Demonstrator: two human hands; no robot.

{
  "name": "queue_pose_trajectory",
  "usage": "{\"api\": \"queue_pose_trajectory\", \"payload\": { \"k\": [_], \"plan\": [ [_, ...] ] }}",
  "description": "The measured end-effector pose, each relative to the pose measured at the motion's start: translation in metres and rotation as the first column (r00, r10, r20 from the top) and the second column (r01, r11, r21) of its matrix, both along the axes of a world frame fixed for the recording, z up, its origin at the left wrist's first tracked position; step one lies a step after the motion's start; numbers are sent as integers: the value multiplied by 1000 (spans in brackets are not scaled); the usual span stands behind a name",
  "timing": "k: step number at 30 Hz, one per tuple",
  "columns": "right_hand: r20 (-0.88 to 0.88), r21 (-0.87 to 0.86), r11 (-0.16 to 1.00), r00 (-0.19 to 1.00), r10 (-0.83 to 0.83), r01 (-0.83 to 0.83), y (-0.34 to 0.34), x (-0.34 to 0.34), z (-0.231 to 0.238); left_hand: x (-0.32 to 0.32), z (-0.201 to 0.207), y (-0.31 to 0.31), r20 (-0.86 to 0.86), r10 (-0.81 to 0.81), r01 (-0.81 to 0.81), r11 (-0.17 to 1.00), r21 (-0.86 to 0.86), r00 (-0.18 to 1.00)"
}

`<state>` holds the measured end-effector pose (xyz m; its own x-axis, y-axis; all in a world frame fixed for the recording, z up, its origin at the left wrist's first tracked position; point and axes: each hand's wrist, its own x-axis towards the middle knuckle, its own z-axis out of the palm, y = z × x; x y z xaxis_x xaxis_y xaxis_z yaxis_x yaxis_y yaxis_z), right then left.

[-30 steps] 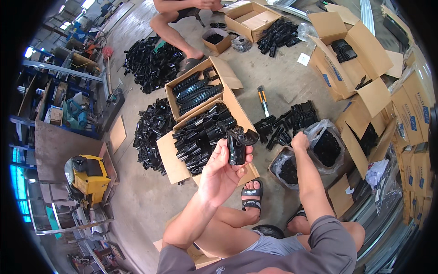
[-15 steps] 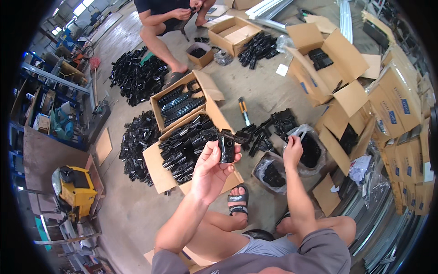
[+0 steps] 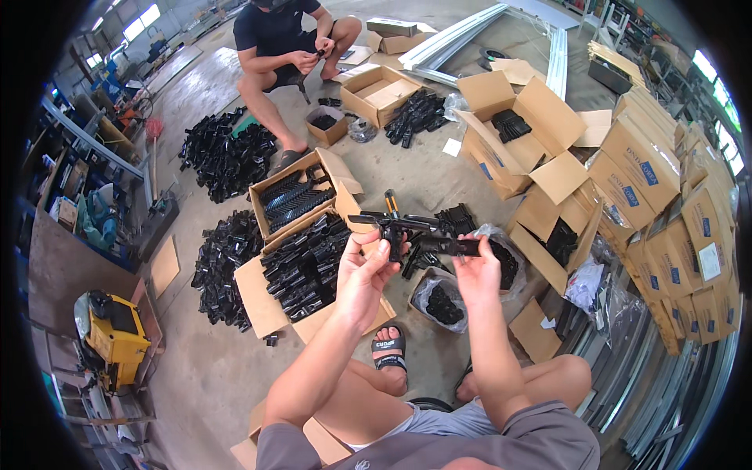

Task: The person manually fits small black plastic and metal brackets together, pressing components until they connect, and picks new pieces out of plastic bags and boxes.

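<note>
Head view: gripping a black fitting (image 3: pixel 415 224) (one piece or two, hard to tell) in midair between left hand (image 3: pixel 365 276) and right hand (image 3: pixel 478 274), apparently midway, given a well-filled carton (image 3: pixel 254 294) beside a loose pile (image 3: pixel 225 270) seemingly awaiting handling.

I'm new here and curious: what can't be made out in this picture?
In the head view:
Glossy black part: partly covered by the left hand.
Seated co-worker in dark clothes: head cut off by top edge.
The co-worker's tiny black piece: too small.
Open brown cardboard box: bottom buried under black pieces.
</note>
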<state>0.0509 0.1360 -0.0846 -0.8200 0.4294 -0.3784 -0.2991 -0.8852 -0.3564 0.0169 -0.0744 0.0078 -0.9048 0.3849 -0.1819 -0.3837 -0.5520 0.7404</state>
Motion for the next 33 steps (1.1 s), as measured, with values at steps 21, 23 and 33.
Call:
{"api": "queue_pose_trajectory", "payload": {
  "k": [21, 23, 33],
  "plan": [
    [100, 549, 820, 987, 126, -160, -113, 3, 79, 16, 3, 2, -289, 170, -225, 960, -169, 942],
    [59, 530, 839, 992, 110, -124, -114, 1, 79, 15, 3, 4, -292, 150, -195, 972, -133, 944],
    [242, 544, 790, 954, 175, -283, -78, 28, 51, 5, -6, -4, -336, 152, -228, 953, -199, 929]
  ]
}}
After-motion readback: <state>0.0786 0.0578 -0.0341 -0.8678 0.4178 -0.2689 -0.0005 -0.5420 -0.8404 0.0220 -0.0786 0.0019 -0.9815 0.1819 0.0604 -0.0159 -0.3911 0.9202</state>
